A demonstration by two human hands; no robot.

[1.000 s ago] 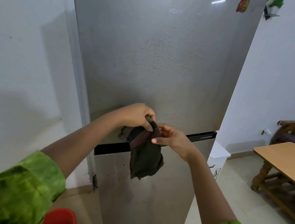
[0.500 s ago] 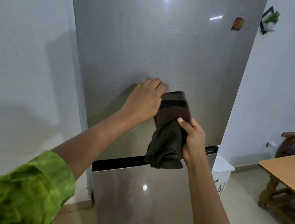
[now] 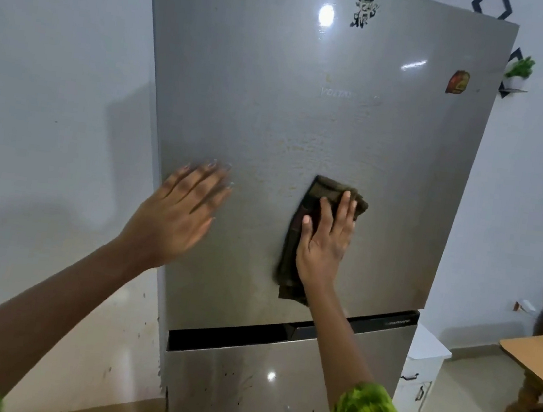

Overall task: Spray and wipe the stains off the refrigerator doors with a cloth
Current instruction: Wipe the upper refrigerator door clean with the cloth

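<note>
On upper refrigerator door point(image 3: 275, 103), cloth point(image 3: 308, 231) under flat right hand point(image 3: 325, 240), left hand point(image 3: 180, 215) flat beside

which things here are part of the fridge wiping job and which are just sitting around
In the job:
upper door, stained
lower door, speckled
dark cloth
right hand, pressing the cloth flat
left hand, flat on the upper door

Just around:
wooden table
white cabinet
wall plant
red sticker
</note>
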